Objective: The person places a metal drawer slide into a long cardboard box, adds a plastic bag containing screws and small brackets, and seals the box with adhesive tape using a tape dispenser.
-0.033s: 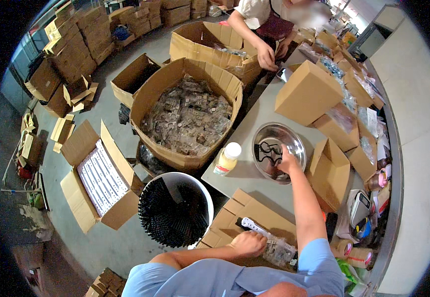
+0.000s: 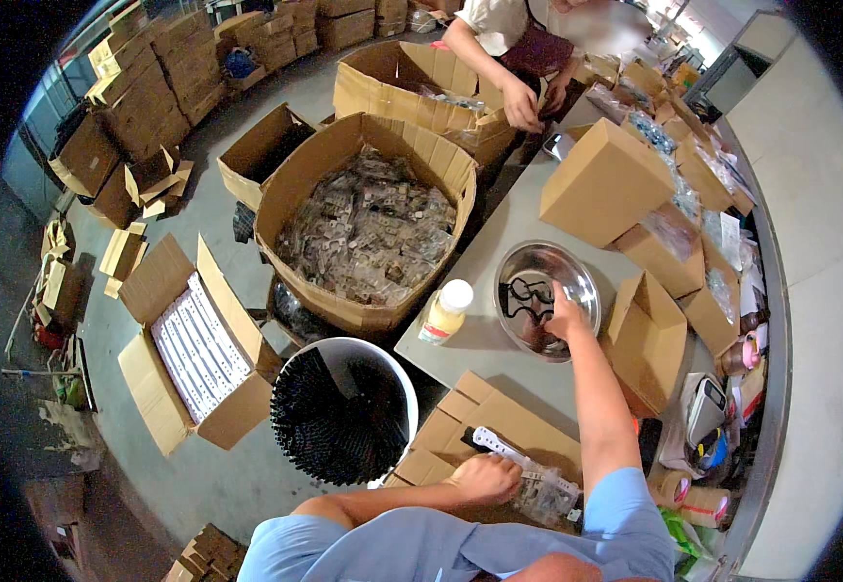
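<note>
My right hand (image 2: 565, 316) reaches into a shiny metal bowl (image 2: 591, 286) on the grey table. Its fingers are drawn together beside black looped pieces (image 2: 526, 299); whether they grip one is hidden. Closer to me, my left hand (image 2: 489, 479) is closed in a fist over a flattened cardboard sheet (image 2: 548, 441). What that fist holds, if anything, cannot be made out. By its knuckles lie a white strip with holes (image 2: 499, 444) and, to the right, a clear plastic bag of small parts (image 2: 546, 495).
A bottle with a white cap (image 2: 447, 312) stands left of the bowl. Open cartons (image 2: 645, 339) line the table's right side. Beside the table are a white bucket of black rods (image 2: 410, 388) and a big carton of bagged parts (image 2: 363, 315). Across the table another person's hand (image 2: 521, 105) works.
</note>
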`<state>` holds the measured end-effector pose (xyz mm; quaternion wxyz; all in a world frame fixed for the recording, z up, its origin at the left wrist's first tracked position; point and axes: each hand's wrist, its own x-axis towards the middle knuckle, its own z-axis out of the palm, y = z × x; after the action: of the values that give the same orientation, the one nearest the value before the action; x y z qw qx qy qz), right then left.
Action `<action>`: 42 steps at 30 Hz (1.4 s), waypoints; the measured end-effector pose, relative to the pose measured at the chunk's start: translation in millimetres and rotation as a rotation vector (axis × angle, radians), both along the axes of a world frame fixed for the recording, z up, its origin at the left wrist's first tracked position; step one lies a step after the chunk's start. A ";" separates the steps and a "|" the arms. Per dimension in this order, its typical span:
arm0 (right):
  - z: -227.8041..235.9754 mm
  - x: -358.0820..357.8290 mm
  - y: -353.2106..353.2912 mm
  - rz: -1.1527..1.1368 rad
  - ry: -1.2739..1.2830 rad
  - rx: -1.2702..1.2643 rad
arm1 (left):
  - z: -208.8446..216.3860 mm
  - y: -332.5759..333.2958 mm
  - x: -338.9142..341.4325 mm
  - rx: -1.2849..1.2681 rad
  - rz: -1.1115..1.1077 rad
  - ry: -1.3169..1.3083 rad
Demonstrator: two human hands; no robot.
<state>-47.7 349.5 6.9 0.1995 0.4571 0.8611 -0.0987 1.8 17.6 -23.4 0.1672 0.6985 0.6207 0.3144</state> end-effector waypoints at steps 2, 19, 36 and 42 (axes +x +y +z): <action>-5.7 0.8 10.7 -0.009 -0.010 0.054 | -6.0 -6.7 -4.8 -0.074 -0.032 -0.008; 61.1 108.1 -69.8 -0.072 0.897 -0.390 | -29.2 -26.6 2.1 0.089 -0.487 0.129; -1.5 444.7 -194.8 -0.035 0.009 -0.096 | 15.8 -30.5 20.5 0.063 -0.455 0.339; 4.8 426.8 -220.4 -0.228 0.218 -0.009 | 4.3 -30.9 20.8 -0.003 -0.319 0.366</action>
<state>379.1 129.1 11.6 0.0942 0.5376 0.8198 -0.1735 22.6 -13.3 -19.1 0.1003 0.8328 0.5230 0.1513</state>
